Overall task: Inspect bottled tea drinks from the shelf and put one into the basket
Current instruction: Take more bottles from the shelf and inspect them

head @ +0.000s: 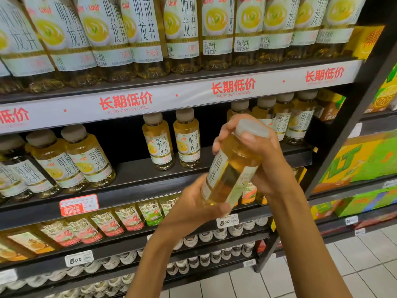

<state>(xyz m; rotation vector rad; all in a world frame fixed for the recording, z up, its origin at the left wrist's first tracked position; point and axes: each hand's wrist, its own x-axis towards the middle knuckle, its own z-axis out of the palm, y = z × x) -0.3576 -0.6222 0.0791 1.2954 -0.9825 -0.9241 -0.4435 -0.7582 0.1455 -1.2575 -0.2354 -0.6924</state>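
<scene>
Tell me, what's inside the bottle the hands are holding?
Clear golden tea fills the bottle. The label, the left hand and the right hand cover parts of it, so the bottom is hidden.

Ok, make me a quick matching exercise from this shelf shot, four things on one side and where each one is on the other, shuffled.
Things:
1. held tea bottle
2. right hand
3. left hand
4. red price tag

Places:
A. shelf edge, lower left
B. under the bottle's base
C. tilted between both hands
D. around the cap end

Pairs: 1-C, 2-D, 3-B, 4-A
</scene>
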